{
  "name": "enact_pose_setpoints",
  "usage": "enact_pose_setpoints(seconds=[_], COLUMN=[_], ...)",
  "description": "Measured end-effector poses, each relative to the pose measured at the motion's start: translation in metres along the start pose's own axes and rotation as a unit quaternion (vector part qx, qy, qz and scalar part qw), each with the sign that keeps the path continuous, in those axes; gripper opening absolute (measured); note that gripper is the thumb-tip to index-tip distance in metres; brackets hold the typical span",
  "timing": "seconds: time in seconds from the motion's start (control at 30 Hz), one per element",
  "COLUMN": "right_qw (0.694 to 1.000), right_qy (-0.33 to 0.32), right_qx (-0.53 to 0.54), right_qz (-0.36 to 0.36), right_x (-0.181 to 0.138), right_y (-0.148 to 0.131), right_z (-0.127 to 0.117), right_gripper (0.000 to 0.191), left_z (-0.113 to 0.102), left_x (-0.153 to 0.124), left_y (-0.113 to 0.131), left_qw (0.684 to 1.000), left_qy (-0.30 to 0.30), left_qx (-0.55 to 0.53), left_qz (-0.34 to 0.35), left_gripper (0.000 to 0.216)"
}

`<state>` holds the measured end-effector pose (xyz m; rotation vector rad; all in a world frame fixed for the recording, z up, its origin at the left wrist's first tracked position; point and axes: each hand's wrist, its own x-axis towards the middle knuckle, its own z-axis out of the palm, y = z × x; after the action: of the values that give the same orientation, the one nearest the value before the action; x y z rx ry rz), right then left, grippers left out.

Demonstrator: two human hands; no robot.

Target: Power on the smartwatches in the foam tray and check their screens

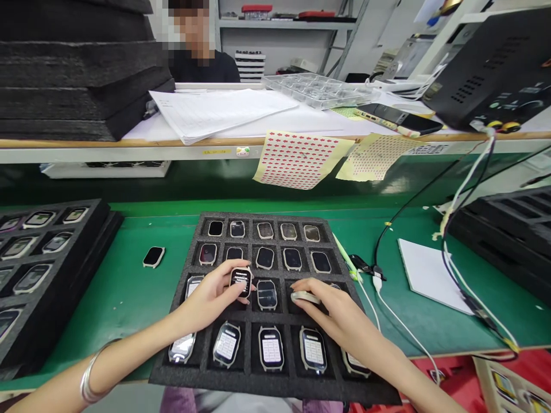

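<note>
- Lit watch is held by the left hand above the foam tray; thumb laid on the screen, fingers wrapped behind and at the rim. Grip narrow, closed on the case.
- Second watch is pinched by the right hand, seen edge-on at a third-row pocket. Screen side can't be made out; whether the foam is touched can't be told.
- Other watches are seated face up in the pockets; a loose watch is left on the green table, beside the tray.
- Handling (judged): light, rigid, small. Glass likely slick and easily scratched; cracking risked if dropped.
- Best taken by the opposite side edges of the case, with thumb and fingertip; the glass is better kept clear, since stray touch input may be triggered.
</note>
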<state>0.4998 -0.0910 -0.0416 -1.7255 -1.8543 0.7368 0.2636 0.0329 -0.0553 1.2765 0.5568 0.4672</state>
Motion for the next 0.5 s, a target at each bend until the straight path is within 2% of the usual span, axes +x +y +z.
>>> enact_pose_setpoints(seconds=[0.2,0.3,0.4,0.5], right_qw=[0.992,0.97,0.939,0.902], right_qy=[0.043,0.057,0.025,-0.034], right_qx=[0.111,0.219,0.323,0.414], right_qz=[0.053,0.091,0.116,0.118], right_x=[0.002,0.005,0.007,0.004], right_y=[-0.001,-0.004,-0.005,-0.002], right_z=[0.0,-0.007,-0.014,-0.017], right_gripper=[0.018,0.027,0.042,0.053], left_z=[0.0,-0.005,-0.011,-0.013], left_x=[0.003,0.001,-0.003,-0.008], left_y=[-0.005,-0.006,-0.008,-0.008], left_qw=[1.0,0.994,0.957,0.911], left_qy=[0.004,-0.004,0.009,-0.022], left_qx=[0.014,0.105,0.282,0.402], left_qz=[-0.004,0.005,0.06,0.084], left_gripper=[0.033,0.044,0.043,0.044])
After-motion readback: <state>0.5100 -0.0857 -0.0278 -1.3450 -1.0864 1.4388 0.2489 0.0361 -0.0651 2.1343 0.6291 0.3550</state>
